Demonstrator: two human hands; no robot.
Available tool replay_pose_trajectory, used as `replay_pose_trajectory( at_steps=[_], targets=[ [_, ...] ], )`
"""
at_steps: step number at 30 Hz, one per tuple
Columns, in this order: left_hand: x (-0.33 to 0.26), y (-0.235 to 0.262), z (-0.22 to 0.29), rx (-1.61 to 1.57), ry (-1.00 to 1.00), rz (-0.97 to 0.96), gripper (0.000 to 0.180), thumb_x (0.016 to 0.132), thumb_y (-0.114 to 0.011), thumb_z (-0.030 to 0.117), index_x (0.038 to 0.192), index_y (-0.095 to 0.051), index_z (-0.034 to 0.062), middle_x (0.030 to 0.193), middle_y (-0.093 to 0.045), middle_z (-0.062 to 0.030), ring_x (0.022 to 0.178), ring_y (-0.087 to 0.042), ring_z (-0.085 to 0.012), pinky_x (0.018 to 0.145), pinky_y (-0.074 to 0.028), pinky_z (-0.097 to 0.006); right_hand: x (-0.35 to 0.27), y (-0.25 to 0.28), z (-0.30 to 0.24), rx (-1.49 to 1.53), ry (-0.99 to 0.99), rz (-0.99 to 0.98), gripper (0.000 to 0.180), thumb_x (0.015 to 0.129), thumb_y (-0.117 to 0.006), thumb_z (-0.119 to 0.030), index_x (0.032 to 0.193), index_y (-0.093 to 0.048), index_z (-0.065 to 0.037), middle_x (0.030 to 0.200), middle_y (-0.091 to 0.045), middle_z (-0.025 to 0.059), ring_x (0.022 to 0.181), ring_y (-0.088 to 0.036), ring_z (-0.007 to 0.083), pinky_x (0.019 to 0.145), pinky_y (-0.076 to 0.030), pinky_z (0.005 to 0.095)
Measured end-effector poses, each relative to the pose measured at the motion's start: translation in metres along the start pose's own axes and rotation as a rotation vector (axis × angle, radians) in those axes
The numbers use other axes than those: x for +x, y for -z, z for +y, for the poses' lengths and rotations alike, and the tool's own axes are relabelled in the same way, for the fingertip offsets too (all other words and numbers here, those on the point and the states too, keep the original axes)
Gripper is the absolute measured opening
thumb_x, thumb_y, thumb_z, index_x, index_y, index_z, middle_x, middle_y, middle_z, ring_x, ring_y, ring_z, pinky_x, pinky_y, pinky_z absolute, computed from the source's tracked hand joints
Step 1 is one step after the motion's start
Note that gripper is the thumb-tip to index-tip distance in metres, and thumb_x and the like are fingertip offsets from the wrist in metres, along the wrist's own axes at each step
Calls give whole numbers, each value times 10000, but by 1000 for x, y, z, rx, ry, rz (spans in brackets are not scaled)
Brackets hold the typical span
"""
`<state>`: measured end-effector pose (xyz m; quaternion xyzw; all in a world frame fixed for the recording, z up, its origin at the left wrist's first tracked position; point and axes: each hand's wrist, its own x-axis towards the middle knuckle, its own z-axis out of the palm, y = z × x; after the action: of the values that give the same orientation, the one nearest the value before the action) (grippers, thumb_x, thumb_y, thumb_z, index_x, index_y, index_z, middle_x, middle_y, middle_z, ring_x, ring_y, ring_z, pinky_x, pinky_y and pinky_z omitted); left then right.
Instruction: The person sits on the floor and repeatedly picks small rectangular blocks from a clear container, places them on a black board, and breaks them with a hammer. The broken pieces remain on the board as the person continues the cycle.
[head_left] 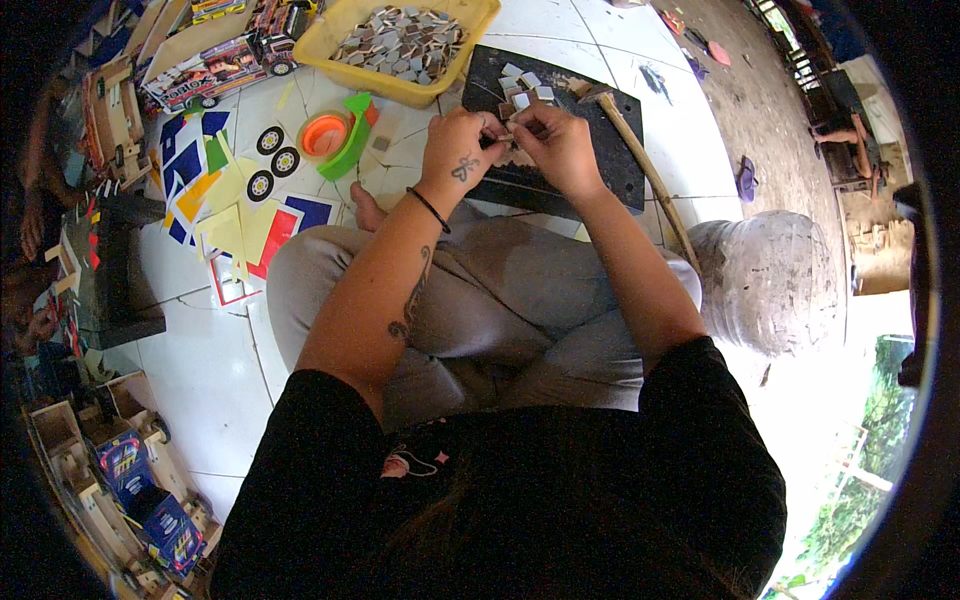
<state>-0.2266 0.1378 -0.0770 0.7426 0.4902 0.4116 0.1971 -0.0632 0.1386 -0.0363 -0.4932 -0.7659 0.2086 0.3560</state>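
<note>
My left hand [458, 148] and my right hand [556, 142] meet over a black board [615, 165] in front of my crossed legs. Both are closed, fingertips pinched together around a small piece, mostly hidden by the fingers, whose kind I cannot make out. Just beyond the fingertips, several small grey-topped square tiles [527, 88] lie loosely on the board. A hammer with a long wooden handle [645, 165] rests across the board's right side, its head at the far end near my right hand.
A yellow basin [400, 88] of similar small squares stands at the far side. Left of it are a green tape dispenser [347, 150], orange tape [324, 134], toy wheels [286, 161], coloured sheets [232, 215] and a toy truck [215, 70]. A rounded grey container [765, 280] stands at right.
</note>
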Motion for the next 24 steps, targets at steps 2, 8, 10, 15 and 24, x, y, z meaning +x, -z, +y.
replay_pose_trajectory(
  at_steps=[2, 8, 10, 15, 24],
  targets=[
    [0, 0, 1, -10, -1, 11, 177, 699, -750, 154, 796, -662, 33, 763, -651, -117, 690, -634, -256, 651, -508, -345, -1, -1, -2, 2, 51, 3, 73, 812, -667, -43, 853, -639, 10, 706, -639, 79, 603, -576, 79, 559, -470, 246],
    [1, -2, 4, -129, -110, 99, 125, 735, -693, 104, 782, -654, -5, 780, -636, -156, 753, -619, -324, 673, -491, -380, 2, 14, -1, -160, 189, -40, 153, 785, -690, -87, 907, -652, -3, 857, -661, 111, 796, -627, 220, 714, -500, 322],
    [1, -2, 6, -136, -85, 88, 107, 767, -681, 109, 803, -655, 11, 789, -638, -141, 730, -621, -305, 661, -483, -358, -4, 43, 11, -342, 123, 53, 280, 761, -715, -195, 982, -645, -39, 1060, -622, 185, 1062, -560, 316, 912, -443, 411],
    [0, -3, 10, -166, -55, 71, 99, 795, -668, 114, 790, -645, 18, 775, -629, -126, 699, -615, -295, 634, -470, -353, -56, 134, 71, -737, -443, -318, 584, 795, -657, -155, 1307, -383, -91, 1135, -549, 216, 1048, -553, 376, 867, -473, 464],
    [-1, -4, 10, -140, -62, 80, 113, 800, -668, 119, 776, -630, 15, 753, -615, -124, 652, -594, -287, 600, -457, -345, -105, 163, 22, 25, -400, -63, 304, 925, -526, -97, 1218, -459, -52, 862, -620, 90, 673, -582, 144, 575, -470, 284]
  ],
)
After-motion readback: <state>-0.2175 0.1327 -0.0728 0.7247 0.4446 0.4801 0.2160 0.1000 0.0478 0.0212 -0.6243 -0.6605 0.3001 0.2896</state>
